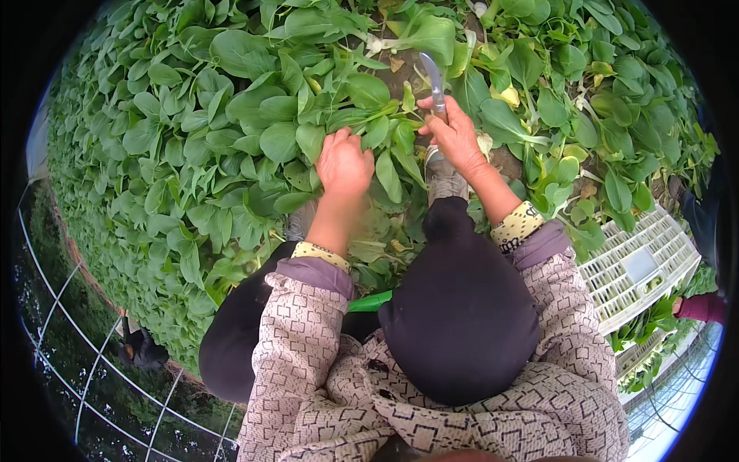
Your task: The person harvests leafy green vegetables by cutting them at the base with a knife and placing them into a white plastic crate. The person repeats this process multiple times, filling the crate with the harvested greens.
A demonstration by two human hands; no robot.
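Observation:
My left hand (345, 163) is among the leafy green plants (280, 141), its fingers curled into a bunch of stems and partly hidden by leaves. My right hand (456, 136) grips a small knife (434, 78) with a curved metal blade that points away from me. Thumb and fingers wrap its handle, and the thumb lies close to yellow-green leaf stalks (409, 118). Between the two hands, green leaves (389, 173) droop over the ground near my shoe (445, 176).
Uprooted or cut greens (522, 136) with pale stem bases lie to the right. A white plastic crate (641, 265) stands at lower right, near another person's sleeve (701, 307). Dense standing greens (173, 156) fill the left. Another person (143, 348) is at lower left, by a framework of pipes (92, 358).

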